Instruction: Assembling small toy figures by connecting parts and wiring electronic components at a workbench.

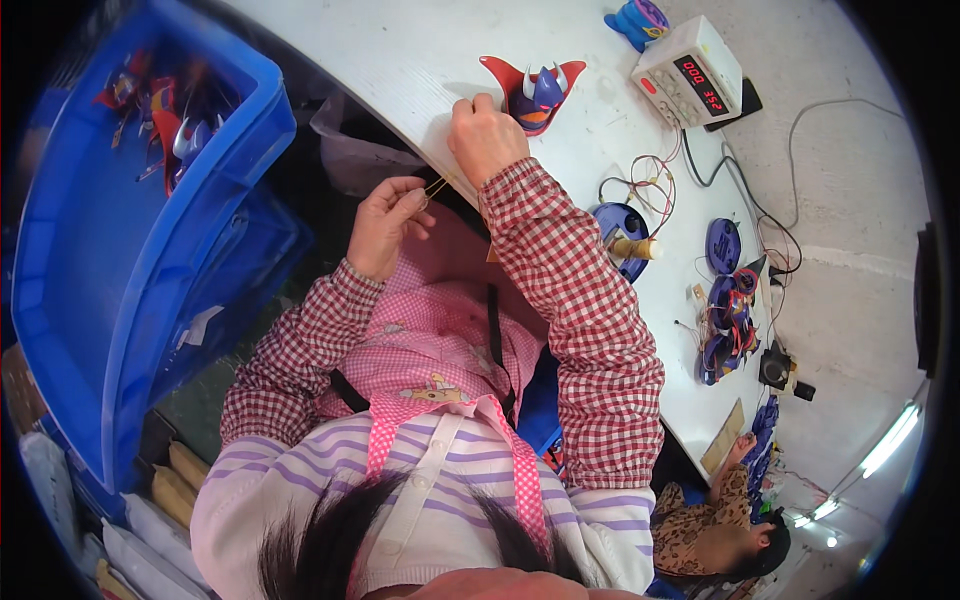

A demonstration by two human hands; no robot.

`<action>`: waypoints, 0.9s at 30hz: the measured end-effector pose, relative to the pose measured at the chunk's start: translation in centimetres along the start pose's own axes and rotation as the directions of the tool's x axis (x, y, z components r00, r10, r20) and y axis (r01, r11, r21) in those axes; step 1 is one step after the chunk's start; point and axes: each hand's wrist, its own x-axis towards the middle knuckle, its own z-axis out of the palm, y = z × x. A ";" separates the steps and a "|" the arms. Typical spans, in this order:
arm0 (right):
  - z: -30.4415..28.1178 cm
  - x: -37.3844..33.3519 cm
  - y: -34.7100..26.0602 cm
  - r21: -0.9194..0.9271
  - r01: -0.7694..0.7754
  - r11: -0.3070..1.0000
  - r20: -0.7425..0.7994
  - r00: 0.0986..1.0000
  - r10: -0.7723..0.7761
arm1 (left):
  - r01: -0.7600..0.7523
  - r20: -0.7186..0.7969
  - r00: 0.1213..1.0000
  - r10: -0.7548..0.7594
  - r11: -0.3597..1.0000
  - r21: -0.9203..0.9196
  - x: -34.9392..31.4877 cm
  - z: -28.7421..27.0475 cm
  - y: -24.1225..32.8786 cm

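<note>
Figurine (543,92), purple w/ pale horns & red cape, sits upright on white bench (600,130), just beside R hand (488,138). R fingers curled over bench near its edge; can't tell what, if anything, that grip holds. L hand (385,228) lower, off bench edge: grip narrow, thumb & fingers pinching thin yellowish cord (435,187). Farther along bench: white elec. unit (690,72) w/ red display lit, thin wires (660,180), dark purple round part (618,218) w/ tan cylinder (640,248). Blue bin (140,270), person's L side, has more red/purple figs. (165,125) inside.
</note>
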 end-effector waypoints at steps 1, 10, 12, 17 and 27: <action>0.0 -0.1 0.0 0.005 -0.011 1.000 -0.006 1.000 0.011 | 0.003 0.003 1.000 -0.003 1.000 -0.004 0.0 0.0 0.0; -2.0 -1.3 -0.9 0.121 -0.039 0.992 -0.160 0.985 0.059 | 0.042 0.040 0.998 -0.043 0.998 0.038 -0.3 -0.2 0.4; -3.6 -2.4 -0.7 0.188 0.011 0.982 -0.301 0.952 0.047 | 0.044 0.035 0.998 -0.046 0.998 0.048 -0.4 -0.1 0.6; -8.1 -10.9 -0.7 0.536 -0.084 0.840 -0.262 0.929 0.260 | 0.118 0.093 0.988 -0.120 0.993 0.028 -0.7 0.3 1.1; -1.8 -18.0 -4.5 0.738 -0.262 0.622 -0.124 0.853 0.506 | 0.254 0.207 0.942 -0.264 0.964 0.072 -0.5 1.7 2.4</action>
